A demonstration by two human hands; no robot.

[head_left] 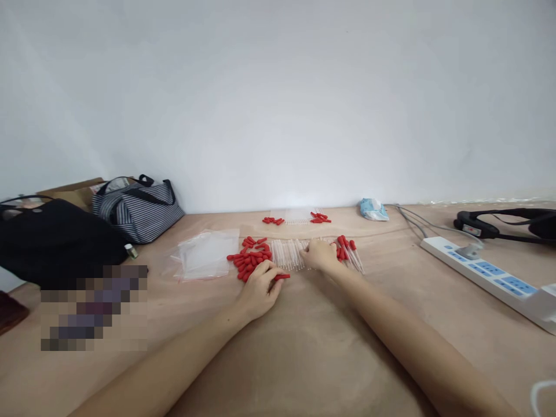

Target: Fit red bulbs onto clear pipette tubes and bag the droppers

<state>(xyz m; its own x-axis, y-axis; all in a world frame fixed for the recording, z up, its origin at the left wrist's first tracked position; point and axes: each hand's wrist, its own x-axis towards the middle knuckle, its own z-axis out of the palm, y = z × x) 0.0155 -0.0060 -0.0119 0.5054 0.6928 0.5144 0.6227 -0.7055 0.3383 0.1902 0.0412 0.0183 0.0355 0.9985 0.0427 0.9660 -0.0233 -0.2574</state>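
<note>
My left hand point(260, 291) is closed on a red rubber bulb point(282, 277), beside a pile of red bulbs point(245, 264). My right hand point(320, 255) rests with curled fingers at the right end of a row of thin clear tubes point(286, 255); whatever its fingertips hold is hidden. Just right of that hand lie several droppers with red bulbs fitted point(351, 255). Farther back, near the wall, are more clear tubes point(296, 217) with small groups of red bulbs point(273, 220) on both sides.
Clear plastic bags point(206, 255) lie left of the bulbs. Farther left are a striped bag point(150, 211), a black bag point(61, 243) and a small bottle point(131, 251). On the right are a blue-white packet point(373, 209), a power strip point(486, 272) and a black headset point(478, 225).
</note>
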